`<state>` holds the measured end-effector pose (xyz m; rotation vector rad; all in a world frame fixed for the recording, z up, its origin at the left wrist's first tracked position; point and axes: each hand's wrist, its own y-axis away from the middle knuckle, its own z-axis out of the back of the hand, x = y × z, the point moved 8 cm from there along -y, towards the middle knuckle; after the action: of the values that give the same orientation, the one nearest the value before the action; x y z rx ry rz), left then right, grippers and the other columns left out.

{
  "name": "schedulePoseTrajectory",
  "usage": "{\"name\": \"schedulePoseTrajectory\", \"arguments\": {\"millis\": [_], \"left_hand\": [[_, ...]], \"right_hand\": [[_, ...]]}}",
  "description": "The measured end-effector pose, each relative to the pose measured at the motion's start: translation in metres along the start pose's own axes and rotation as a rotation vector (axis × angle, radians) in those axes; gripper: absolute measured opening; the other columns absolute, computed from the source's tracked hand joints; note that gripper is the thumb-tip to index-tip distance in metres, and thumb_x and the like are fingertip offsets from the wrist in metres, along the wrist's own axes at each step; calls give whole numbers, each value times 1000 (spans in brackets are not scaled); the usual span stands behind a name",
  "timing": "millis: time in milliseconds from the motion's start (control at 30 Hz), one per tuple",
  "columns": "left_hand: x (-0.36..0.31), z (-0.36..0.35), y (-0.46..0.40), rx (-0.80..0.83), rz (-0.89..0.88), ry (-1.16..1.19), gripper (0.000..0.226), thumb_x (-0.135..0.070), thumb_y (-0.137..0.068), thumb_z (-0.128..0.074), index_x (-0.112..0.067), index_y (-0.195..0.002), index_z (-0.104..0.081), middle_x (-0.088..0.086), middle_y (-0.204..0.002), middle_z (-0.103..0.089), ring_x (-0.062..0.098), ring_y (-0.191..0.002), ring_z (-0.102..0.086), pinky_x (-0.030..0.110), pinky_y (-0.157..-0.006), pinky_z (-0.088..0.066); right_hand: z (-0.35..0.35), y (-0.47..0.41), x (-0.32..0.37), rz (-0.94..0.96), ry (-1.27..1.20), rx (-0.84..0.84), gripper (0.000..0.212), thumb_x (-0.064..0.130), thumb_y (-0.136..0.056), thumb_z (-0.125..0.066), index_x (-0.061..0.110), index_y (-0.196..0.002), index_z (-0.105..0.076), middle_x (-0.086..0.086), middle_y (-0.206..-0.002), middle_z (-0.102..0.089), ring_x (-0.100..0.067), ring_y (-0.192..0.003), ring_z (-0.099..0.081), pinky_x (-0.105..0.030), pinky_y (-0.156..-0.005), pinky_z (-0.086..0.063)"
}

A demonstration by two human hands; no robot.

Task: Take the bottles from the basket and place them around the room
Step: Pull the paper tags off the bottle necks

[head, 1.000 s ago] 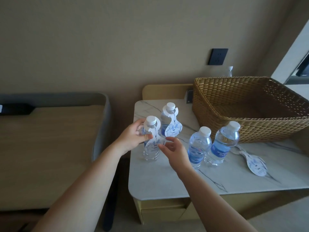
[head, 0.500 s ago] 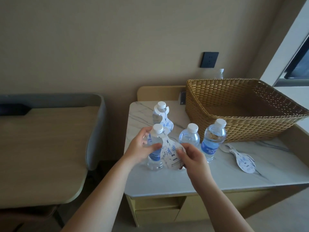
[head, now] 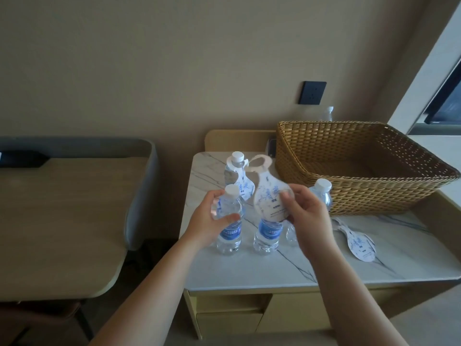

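The left hand [head: 212, 218] is wrapped around the upper body of a water bottle [head: 229, 221] standing on the marble table [head: 324, 265], in front of and left of the wicker basket [head: 361, 168]. The right hand [head: 305, 216] pinches a loose paper neck tag [head: 270, 196] between thumb and fingers, raised above a second bottle [head: 267, 233]. A tagged bottle [head: 235, 171] stands just left of the basket; a fourth [head: 323, 193] stands against its front wall, half hidden. Spare tags [head: 359, 243] lie in front of the basket. It looks empty, though its near inside wall is hidden. So unloading seems done; spreading bottles around the room is left.
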<state>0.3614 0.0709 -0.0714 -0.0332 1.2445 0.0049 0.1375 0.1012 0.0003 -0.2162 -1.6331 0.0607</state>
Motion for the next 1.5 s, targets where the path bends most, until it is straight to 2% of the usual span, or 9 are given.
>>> {"name": "schedulePoseTrajectory", "arguments": {"millis": [133, 267, 400, 667, 867, 1033, 1233, 1333, 1500], "left_hand": [[1, -1, -3, -23, -9, -16, 61, -37, -72, -83, -42, -119, -46, -9, -124, -56, 12, -107, -58, 31, -86, -48], [3, -2, -2, -33, -15, -10, 59, -40, -71, -83, -46, -117, -46, -10, -124, -60, 11, -104, -61, 39, -90, -54], [4, -3, -1, -40, -7, -10, 57, -43, -70, -83, -55, -111, -45, -8, -122, -62, 12, -102, -63, 40, -89, -54], [1, -4, 3, -43, 11, -10, 53, -38, -73, -82, -59, -104, -45, -13, -123, -60, 6, -101, -61, 34, -85, -54], [-2, -5, 6, -74, 20, -43, 53, -40, -75, -81, -52, -111, -44, -22, -117, -58, 3, -98, -60, 23, -73, -51], [-5, -3, 12, -121, 15, -88, 54, -44, -75, -79, -49, -115, -43, -25, -113, -56, 1, -94, -58, 20, -68, -47], [-6, -6, 15, -142, 18, -82, 59, -45, -76, -77, -46, -124, -41, -17, -128, -54, 2, -107, -55, 18, -75, -45], [-5, -9, 17, -173, 2, -59, 60, -41, -78, -77, -46, -127, -41, -15, -133, -53, 8, -120, -50, 19, -85, -42], [-16, 2, 15, -181, 19, 39, 73, -62, -74, -70, -40, -137, -39, -12, -128, -55, 4, -115, -51, 18, -89, -40]], "right_hand": [[89, 5, -14, -39, -147, -193, 12, 16, -92, -60, 18, -92, -71, -1, -84, -71, -15, -78, -65, -28, -66, -55], [180, 18, -53, -105, -107, -429, 24, 18, -94, -58, 6, -114, -63, 4, -89, -74, -5, -78, -69, -16, -58, -52], [230, 22, -111, -273, -74, -545, 27, 11, -91, -61, -2, -114, -59, -7, -93, -72, -13, -73, -68, -20, -56, -54], [266, -1, -155, -493, 544, -667, 23, 25, -83, -70, 8, -99, -66, -15, -94, -69, -31, -82, -64, -38, -73, -54], [264, -2, -153, -536, 886, -617, 25, 30, -83, -66, 8, -94, -61, -12, -83, -61, -30, -77, -52, -34, -71, -44], [256, 6, -148, -529, 892, -595, 38, 31, -85, -64, 8, -115, -61, -17, -117, -57, -36, -105, -54, -44, -90, -46], [208, 7, -80, -138, 703, -603, 27, 27, -83, -69, 13, -104, -63, -6, -105, -57, -27, -103, -53, -36, -87, -41], [158, 2, -27, 44, 577, -472, 16, 27, -82, -70, 20, -95, -65, -1, -98, -62, -12, -82, -56, -9, -69, -38], [64, -25, 44, 178, 486, -22, 5, 24, -82, -71, 26, -85, -68, 11, -83, -68, 0, -73, -61, -10, -64, -45]]}}
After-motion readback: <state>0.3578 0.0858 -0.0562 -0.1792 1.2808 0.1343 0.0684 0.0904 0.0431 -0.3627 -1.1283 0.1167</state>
